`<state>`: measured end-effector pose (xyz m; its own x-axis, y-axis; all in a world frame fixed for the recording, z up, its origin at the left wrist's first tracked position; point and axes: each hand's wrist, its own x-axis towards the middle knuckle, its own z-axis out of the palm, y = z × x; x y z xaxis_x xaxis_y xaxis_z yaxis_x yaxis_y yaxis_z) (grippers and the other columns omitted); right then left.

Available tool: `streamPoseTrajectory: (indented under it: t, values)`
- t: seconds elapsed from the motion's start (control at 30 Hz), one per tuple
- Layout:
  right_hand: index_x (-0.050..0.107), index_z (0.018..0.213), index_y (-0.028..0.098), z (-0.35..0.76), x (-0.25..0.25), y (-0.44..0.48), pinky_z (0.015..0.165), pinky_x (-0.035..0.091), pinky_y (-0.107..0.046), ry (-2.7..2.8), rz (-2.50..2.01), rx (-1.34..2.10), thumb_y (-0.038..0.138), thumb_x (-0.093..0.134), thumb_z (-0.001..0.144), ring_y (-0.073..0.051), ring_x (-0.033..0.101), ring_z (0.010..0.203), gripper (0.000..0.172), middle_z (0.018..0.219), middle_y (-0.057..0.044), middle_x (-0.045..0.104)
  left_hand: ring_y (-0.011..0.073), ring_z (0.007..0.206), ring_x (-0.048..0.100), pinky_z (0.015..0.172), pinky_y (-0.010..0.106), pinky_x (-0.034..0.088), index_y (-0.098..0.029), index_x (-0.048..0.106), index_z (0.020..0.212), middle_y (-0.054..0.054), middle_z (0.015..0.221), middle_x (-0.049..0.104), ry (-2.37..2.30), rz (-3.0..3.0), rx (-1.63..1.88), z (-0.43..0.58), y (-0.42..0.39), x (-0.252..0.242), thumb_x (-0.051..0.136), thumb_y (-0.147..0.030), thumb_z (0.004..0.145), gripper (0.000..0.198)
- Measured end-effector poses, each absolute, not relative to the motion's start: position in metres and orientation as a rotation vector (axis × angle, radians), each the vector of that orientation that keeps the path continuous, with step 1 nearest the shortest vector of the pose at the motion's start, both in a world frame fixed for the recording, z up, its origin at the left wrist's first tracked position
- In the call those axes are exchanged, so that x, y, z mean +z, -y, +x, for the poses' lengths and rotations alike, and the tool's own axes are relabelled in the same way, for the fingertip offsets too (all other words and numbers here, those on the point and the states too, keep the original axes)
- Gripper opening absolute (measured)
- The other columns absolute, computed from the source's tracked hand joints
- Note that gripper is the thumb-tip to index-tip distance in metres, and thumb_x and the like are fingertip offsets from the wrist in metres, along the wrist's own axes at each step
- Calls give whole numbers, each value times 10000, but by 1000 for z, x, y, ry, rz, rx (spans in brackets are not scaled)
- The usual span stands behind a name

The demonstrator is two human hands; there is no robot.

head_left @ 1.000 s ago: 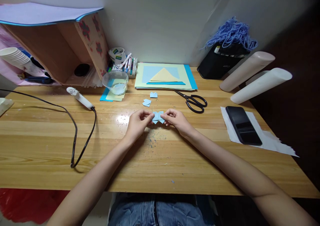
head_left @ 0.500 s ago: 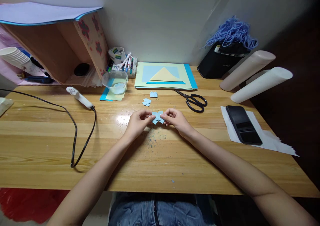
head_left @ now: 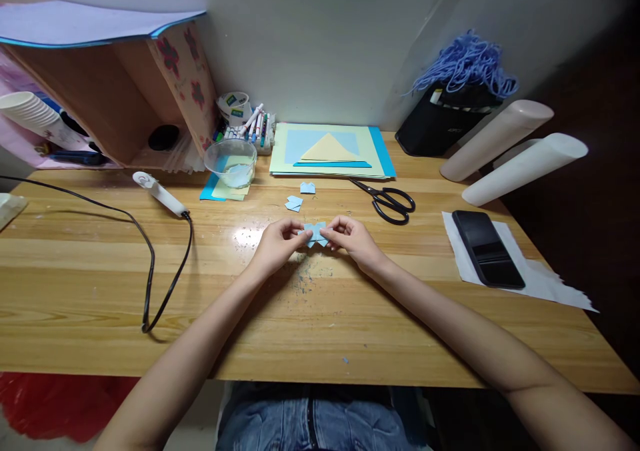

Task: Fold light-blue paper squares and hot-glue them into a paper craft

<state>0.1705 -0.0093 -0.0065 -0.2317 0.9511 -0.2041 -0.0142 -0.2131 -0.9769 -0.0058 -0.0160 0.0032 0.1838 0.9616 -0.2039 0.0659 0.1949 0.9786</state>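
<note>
Between my two hands is a small light-blue folded paper (head_left: 315, 230), held just above the table. My left hand (head_left: 278, 243) pinches its left side between thumb and fingers. On its right side my right hand (head_left: 354, 239) pinches it the same way. The fingertips cover both ends of the paper. Just beyond it lie two similar pieces, a folded blue paper with a pointed outline (head_left: 294, 203) and a smaller folded blue paper (head_left: 307, 188). Tiny blue paper scraps (head_left: 306, 274) are scattered on the wood below my hands.
Black-handled scissors (head_left: 387, 201) and a phone (head_left: 487, 248) on white tissue lie to the right. Coloured paper sheets (head_left: 277, 164), a clear bowl (head_left: 230, 161) and markers (head_left: 255, 128) stand behind. A white device (head_left: 160, 194) with a black cable is at left.
The folded paper's lower edge has shifted slightly between my fingers, and my left thumb has moved a little to the right. Both hands keep their pinch in the same place.
</note>
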Motion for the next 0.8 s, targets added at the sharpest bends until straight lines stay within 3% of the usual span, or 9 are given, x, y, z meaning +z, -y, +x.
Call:
streamPoseTrajectory:
  t: [0.33,0.8]
  values:
    - [507,681,179,170,-6,11,520,419,-231,1264,-1217,1557,460,730,609,-83,505,515,366,614,27,572,99,552,551,560,226,450,-125,601,658,17,621,607,-1204,1234,834,-4,16,7,685,-360,661,250]
    - [524,690,177,168,-7,14,545,437,-243,1396,-1137,1532,425,728,634,-106,529,574,325,665,13,567,125,617,559,553,219,417,-127,603,704,40,686,624,-1229,1482,726,-10,16,4,637,-331,688,207]
